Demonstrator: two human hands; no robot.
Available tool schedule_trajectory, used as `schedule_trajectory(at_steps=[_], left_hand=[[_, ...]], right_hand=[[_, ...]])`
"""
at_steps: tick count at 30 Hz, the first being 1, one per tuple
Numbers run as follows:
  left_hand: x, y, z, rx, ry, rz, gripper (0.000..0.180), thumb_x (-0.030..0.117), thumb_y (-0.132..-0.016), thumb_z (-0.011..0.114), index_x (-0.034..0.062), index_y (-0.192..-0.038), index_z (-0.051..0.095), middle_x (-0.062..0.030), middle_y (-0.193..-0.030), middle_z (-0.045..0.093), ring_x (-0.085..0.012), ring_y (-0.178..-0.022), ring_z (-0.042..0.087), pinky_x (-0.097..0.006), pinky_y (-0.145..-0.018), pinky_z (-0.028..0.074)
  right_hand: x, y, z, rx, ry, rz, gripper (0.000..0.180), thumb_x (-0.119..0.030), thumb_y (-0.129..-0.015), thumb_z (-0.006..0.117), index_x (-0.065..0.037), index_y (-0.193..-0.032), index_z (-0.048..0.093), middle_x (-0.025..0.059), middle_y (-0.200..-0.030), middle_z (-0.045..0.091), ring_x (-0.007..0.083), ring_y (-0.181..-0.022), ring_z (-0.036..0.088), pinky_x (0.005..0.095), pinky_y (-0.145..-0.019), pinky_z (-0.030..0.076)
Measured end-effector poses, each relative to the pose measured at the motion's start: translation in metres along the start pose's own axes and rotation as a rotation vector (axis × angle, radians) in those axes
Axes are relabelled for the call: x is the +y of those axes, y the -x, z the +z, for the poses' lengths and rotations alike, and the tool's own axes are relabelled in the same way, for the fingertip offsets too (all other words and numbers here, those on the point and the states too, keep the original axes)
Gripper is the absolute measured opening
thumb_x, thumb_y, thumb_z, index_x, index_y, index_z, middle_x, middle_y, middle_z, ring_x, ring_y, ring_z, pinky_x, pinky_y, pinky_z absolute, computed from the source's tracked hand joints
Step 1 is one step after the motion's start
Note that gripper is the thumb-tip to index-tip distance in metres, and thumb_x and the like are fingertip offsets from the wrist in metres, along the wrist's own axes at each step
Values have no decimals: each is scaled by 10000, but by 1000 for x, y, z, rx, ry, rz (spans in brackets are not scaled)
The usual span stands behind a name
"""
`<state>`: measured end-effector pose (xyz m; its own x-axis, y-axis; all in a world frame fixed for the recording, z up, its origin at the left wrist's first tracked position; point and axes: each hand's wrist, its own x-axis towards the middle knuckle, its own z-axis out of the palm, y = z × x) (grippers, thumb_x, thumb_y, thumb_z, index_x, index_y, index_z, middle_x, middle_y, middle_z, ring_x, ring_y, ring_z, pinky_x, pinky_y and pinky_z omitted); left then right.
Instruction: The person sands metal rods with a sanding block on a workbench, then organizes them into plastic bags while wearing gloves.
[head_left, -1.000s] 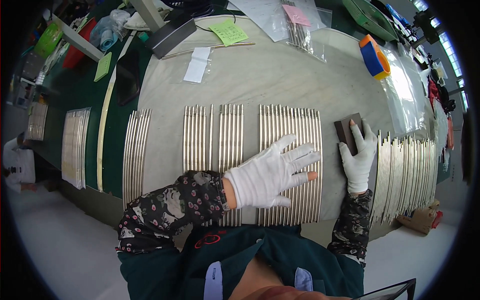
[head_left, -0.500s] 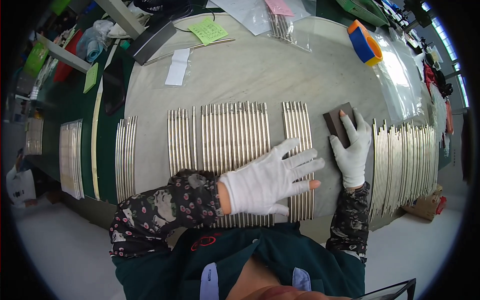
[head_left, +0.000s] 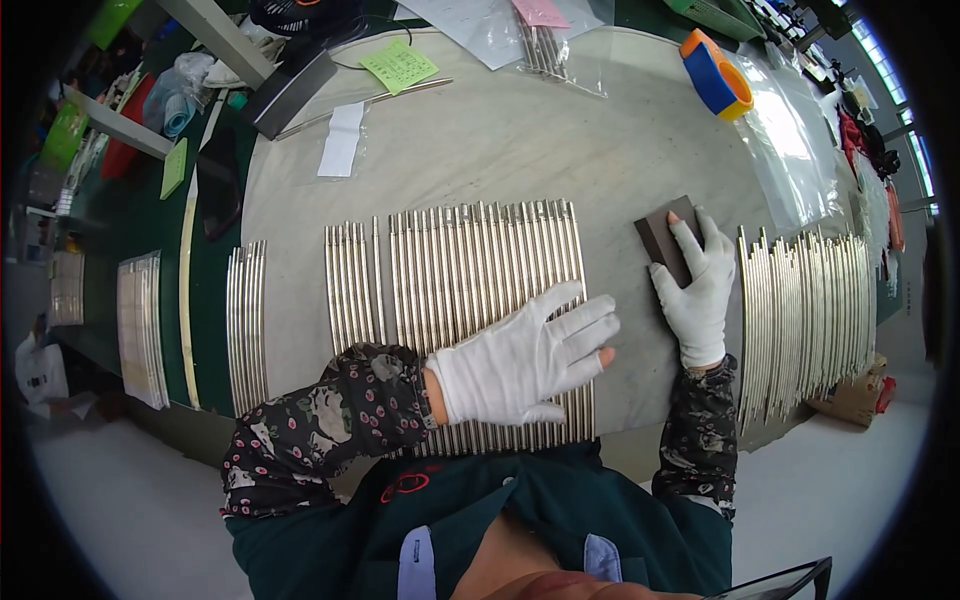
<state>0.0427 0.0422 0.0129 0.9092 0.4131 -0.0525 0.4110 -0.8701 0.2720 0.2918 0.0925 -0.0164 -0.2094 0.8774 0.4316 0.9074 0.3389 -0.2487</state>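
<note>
My left hand point(head_left: 525, 358), in a white glove with a bare fingertip, lies flat with fingers spread across a wide row of slim silver metal rods point(head_left: 485, 260). The rods lie side by side, lengthwise toward me, and the hand and sleeve hide part of them. To the right, my gloved right hand point(head_left: 697, 300) is closed around a dark brown rectangular block point(head_left: 668, 238) on the table. Left of the wide row, across a narrow gap, lie a single rod point(head_left: 378, 270) and a smaller group of rods point(head_left: 347, 275).
Another big row of rods point(head_left: 805, 320) lies at the right edge, its ends uneven. More rods point(head_left: 247, 320) lie at the left. Farther back are a blue and orange tape dispenser point(head_left: 716, 75), a green note point(head_left: 398, 66), a white slip point(head_left: 341, 140) and a clear bag of rods point(head_left: 548, 55).
My left hand has moved left, and the separate group of rods under its fingers has slid against the wide row, closing the gap. My right hand still holds the block.
</note>
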Motion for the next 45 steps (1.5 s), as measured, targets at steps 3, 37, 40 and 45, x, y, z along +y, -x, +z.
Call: schedule_trajectory(at_steps=[3,37,40,45], left_hand=[[-1,-4,13,138,117,-1,729,545,-780,626,78,-1327,511,-174,-1429,401,-318,-1362,319,-542,-1137,179],[0,-20,17,189,72,7,706,520,-770,631,55,-1295,551,-217,-1381,435,-335,-1356,328,-525,-1141,184],[0,-27,15,163,80,18,711,520,-773,631,51,-1301,545,-215,-1386,431,-334,-1361,324,-524,-1139,187],[11,-31,18,213,39,-56,741,521,-770,641,49,-1327,516,-217,-1426,400,-335,-1376,309,-518,-1143,180]], right_hand=[[-1,-1,-2,8,21,-3,616,-117,-643,753,-124,-1238,593,193,-1317,479,365,-1161,464,448,-987,380],[-11,-17,-23,28,294,99,486,-213,-709,709,-78,-1172,652,244,-1159,577,384,-1030,549,455,-895,464],[2,9,-11,35,246,157,519,-210,-701,721,-80,-1196,632,245,-1182,557,388,-1038,545,461,-895,463],[5,12,-2,104,233,161,539,-218,-694,727,-101,-1210,621,236,-1195,539,388,-1016,547,459,-872,469]])
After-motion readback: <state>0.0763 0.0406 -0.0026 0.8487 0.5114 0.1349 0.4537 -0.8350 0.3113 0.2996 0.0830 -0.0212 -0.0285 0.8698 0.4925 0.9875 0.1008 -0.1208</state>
